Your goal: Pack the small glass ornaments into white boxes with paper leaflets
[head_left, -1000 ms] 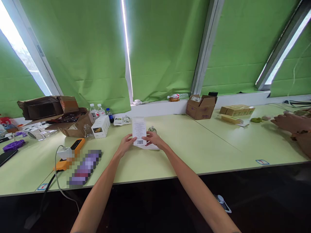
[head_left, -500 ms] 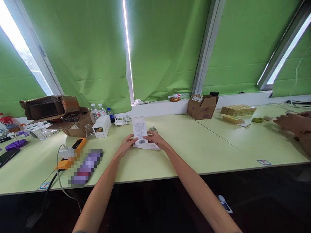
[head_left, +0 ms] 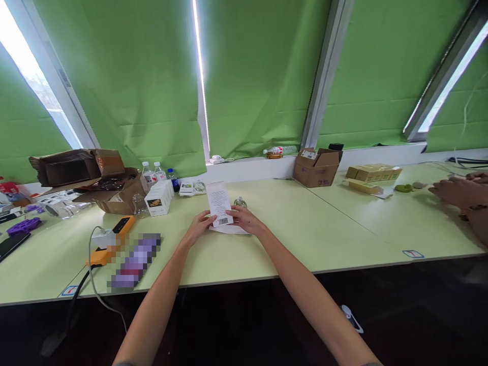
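Observation:
Both hands grip the lower part of a white cardboard box (head_left: 218, 199), which looks flattened and has small print and a barcode on the side facing me. My left hand (head_left: 200, 226) pinches its left edge, the thumb on the front. On the right edge, my right hand (head_left: 246, 221) closes with its thumb near the barcode. A white flap (head_left: 232, 230) spreads under the hands, just above or on the table. Behind my right hand rests a small clear, glass-like object (head_left: 240, 202), partly covered.
Leftward stand white boxes (head_left: 159, 199), bottles (head_left: 173, 179), an open brown carton (head_left: 118, 195), an orange power strip (head_left: 124, 229) and a blurred-out phone (head_left: 136, 260). Farther right are a brown carton (head_left: 316, 170), yellow boxes (head_left: 371, 174) and another person's hands (head_left: 455, 192).
The white box leans slightly more to the left at its top. My hands keep nearly the same place and grip.

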Demonstrator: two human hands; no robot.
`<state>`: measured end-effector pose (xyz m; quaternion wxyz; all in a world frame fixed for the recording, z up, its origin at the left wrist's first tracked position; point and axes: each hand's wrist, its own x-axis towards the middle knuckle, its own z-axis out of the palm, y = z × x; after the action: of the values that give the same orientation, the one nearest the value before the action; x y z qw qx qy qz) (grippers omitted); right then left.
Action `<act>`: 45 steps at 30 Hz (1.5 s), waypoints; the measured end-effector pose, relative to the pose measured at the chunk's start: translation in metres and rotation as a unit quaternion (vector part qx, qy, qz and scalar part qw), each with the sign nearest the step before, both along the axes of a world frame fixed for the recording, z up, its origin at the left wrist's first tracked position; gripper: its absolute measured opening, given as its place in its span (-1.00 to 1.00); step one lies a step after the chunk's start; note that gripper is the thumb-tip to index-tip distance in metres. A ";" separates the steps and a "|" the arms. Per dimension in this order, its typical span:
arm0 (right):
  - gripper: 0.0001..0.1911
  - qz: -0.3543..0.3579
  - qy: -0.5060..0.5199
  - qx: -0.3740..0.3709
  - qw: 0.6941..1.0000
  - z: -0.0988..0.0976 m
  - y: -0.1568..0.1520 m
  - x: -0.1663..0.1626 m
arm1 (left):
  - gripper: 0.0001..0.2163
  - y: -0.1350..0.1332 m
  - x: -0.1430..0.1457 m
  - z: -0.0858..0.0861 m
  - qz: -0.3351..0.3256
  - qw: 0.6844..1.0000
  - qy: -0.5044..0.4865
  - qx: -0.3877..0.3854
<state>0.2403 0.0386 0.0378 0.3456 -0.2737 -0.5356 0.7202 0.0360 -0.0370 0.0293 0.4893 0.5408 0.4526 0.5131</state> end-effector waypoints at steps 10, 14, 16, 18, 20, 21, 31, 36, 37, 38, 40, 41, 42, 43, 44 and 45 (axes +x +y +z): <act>-0.70 0.015 0.008 -0.015 1.000 -0.001 -0.002 0.000 | -0.40 -0.002 0.003 0.000 0.006 1.000 0.022 0.019; -0.68 0.015 0.005 -0.015 1.000 -0.002 -0.001 0.001 | -0.41 -0.003 0.003 0.002 0.016 0.999 0.022 0.017; -0.67 0.013 -0.003 -0.011 1.000 -0.002 -0.001 0.000 | -0.42 -0.002 0.003 0.002 0.031 0.999 0.026 0.019; -0.66 0.008 -0.013 -0.010 1.000 -0.001 -0.002 0.000 | -0.44 -0.001 0.002 0.002 0.045 0.998 0.033 0.024; -0.66 0.004 -0.020 -0.010 1.000 -0.001 -0.003 0.000 | -0.45 0.001 0.001 0.000 0.053 0.997 0.039 0.029; -0.67 0.004 -0.021 -0.008 1.000 -0.002 -0.002 -0.001 | -0.45 0.001 0.001 0.000 0.056 0.997 0.041 0.032; -0.69 -0.011 -0.056 0.031 0.998 -0.006 -0.001 0.000 | -0.47 0.004 -0.003 -0.002 0.068 0.996 0.045 0.040; -0.67 -0.021 -0.071 0.048 0.996 -0.006 -0.001 0.001 | -0.46 0.004 -0.003 -0.003 0.078 0.995 0.051 0.033; -0.66 -0.026 -0.074 0.053 0.996 -0.007 0.000 0.001 | -0.46 0.004 -0.003 -0.003 0.074 0.996 0.048 0.030; -0.66 -0.031 -0.078 0.058 0.995 -0.008 0.001 0.001 | -0.46 0.004 -0.003 -0.002 0.069 0.996 0.044 0.026; -0.64 -0.039 -0.086 0.066 0.993 -0.010 0.004 0.000 | -0.47 0.003 -0.003 -0.001 0.063 0.997 0.040 0.019; -0.63 -0.040 -0.089 0.069 0.993 -0.011 0.005 0.000 | -0.47 0.002 -0.003 -0.001 0.061 0.997 0.039 0.015; -0.62 -0.040 -0.092 0.069 0.993 -0.012 0.006 -0.001 | -0.47 0.002 -0.003 -0.001 0.061 0.997 0.038 0.013; -0.62 -0.039 -0.095 0.069 0.992 -0.013 0.007 -0.001 | -0.48 0.001 -0.004 0.000 0.062 0.997 0.037 0.010; -0.61 -0.039 -0.097 0.069 0.992 -0.013 0.007 -0.001 | -0.48 0.001 -0.004 0.000 0.063 0.997 0.037 0.008; -0.61 -0.039 -0.100 0.071 0.992 -0.013 0.007 -0.001 | -0.48 0.001 -0.004 0.000 0.064 0.997 0.036 0.006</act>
<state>0.2398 0.0461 0.0249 0.3366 -0.3397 -0.6062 0.6355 0.0322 -0.0357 0.0292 0.4352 0.5318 0.5009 0.5263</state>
